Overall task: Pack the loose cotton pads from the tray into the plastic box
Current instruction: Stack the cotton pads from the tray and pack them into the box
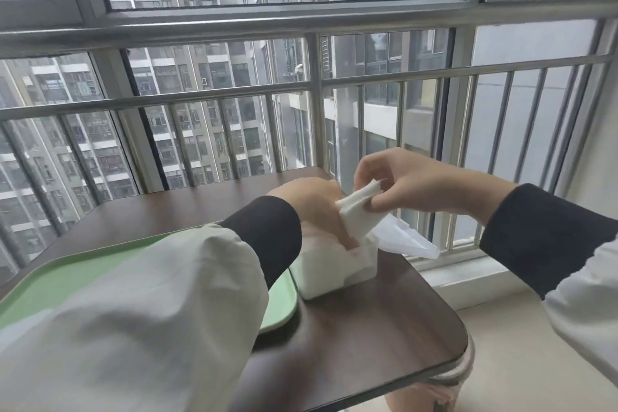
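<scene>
One clear plastic box (337, 269) stands on the dark brown worktop (368, 328), and everything else sits around it. It is packed nearly full of white pads (329, 264), pressed too close together to count.

Both of the person's hands are at the box. The left hand (309, 201) reaches over it from the left, fingers pointing down into the open top. Their tips are hidden among the pads, so whether they grip anything cannot be told. The right hand (411, 186) hovers just above the box's right side and pinches one bunch of cotton pads (359, 211) between thumb and fingertips. The bunch's lower end dips into the box beside the left fingers, and the number of pads in it is not clear.

One pale green tray (281, 306) lies to the left of the box, its rim just beside the box wall, largely covered by the left sleeve (150, 294). One translucent plastic flap (406, 239) juts out on the box's right.
</scene>
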A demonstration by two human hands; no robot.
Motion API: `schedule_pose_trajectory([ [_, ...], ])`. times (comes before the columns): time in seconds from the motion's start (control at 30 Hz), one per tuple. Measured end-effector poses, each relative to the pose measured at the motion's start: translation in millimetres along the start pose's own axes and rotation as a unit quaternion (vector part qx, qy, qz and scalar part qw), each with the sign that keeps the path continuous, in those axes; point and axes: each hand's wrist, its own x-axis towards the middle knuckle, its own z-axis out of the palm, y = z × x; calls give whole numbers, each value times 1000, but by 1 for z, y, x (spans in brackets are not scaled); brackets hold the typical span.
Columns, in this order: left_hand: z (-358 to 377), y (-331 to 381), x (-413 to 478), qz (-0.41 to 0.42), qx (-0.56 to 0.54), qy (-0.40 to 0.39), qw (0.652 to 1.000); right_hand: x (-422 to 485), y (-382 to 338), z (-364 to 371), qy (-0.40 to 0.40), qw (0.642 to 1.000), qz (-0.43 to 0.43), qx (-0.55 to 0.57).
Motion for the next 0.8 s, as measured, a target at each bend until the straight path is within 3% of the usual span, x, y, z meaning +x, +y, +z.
schedule_pose_trajectory([
  [0.13, 3, -5, -1, -22, 48, 53, 997, 0, 2, 6, -18, 999, -1, -46],
  [0.27, 4, -5, 0, -17, 57, 58, 997, -1, -5, 11, -38, 991, -17, -130],
  [0.5, 5, -8, -1, -37, 39, 52, 997, 4, -27, 29, -104, 934, 20, -340],
  [0.7, 5, -8, -2, -46, 40, 47, 997, 12, -40, 27, -212, 923, 112, -301],
  [0.8, 6, -9, -3, -48, 34, 55, 997, 11, -41, 26, -221, 927, 121, -279],
])
